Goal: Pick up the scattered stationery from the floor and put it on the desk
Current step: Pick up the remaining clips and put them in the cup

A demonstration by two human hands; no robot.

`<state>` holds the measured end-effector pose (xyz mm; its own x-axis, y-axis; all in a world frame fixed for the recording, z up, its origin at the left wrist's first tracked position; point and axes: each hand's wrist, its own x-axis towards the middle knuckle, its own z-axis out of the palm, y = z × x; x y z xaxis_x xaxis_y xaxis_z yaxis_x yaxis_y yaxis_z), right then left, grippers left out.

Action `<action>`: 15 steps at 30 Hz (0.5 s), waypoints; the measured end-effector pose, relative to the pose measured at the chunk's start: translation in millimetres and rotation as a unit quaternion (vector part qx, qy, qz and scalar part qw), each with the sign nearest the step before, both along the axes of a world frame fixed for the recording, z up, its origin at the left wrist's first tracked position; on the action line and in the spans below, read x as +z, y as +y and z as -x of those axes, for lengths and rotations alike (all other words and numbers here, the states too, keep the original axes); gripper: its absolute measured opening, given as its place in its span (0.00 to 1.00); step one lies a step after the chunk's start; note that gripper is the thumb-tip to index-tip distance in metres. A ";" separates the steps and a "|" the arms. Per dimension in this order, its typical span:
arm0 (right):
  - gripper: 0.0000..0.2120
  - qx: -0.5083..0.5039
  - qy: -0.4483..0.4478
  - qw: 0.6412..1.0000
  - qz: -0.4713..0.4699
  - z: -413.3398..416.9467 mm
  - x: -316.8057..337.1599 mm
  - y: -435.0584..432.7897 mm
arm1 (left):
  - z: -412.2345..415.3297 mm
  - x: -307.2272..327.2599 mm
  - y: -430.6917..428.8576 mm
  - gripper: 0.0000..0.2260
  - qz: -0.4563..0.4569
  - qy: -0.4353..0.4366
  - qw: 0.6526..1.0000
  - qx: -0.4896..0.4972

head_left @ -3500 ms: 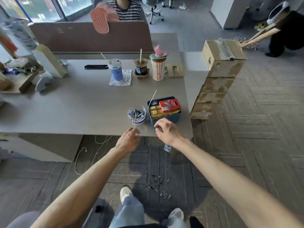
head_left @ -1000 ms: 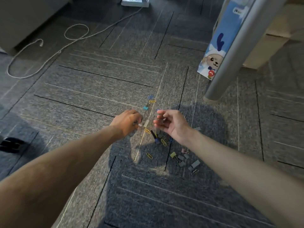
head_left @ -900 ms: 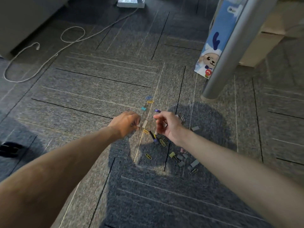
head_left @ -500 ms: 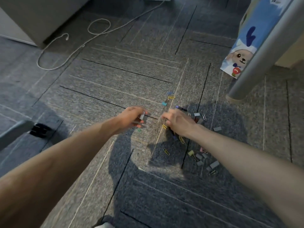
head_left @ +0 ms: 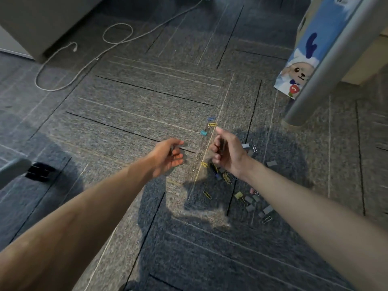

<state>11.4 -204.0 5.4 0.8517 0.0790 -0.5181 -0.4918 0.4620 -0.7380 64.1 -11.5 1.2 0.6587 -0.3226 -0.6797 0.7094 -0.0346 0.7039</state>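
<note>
Loose clips (head_left: pixel 227 177) strewn on the carpet (head_left: pixel 147 91)
Left hand (head_left: pixel 169 155) pinches a grey clip (head_left: pixel 173 147), right hand (head_left: pixel 227 153) grasps a dark item (head_left: pixel 222 143); most loose clips lie at the right hand's five o'clock.

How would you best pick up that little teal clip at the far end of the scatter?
Pinch the teal clip across its short body with thumb and forefinger, coming straight down from above. It lies low on the carpet, apart from the paper clips beyond it, so a top pinch looks unblocked.
</note>
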 end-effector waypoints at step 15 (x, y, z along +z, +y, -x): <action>0.12 -0.035 0.084 0.990 0.106 25.6 -7.6 -62.7 | -43.6 -8.7 -56.2 0.13 -0.402 -0.386 0.762 -0.331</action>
<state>-14.2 -266.7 -2.2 0.7520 -0.1025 -0.6511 -0.5875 0.3435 -0.7327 107.7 -67.7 -7.5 0.8360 -0.4415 -0.3260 -0.2648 -0.8447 0.4651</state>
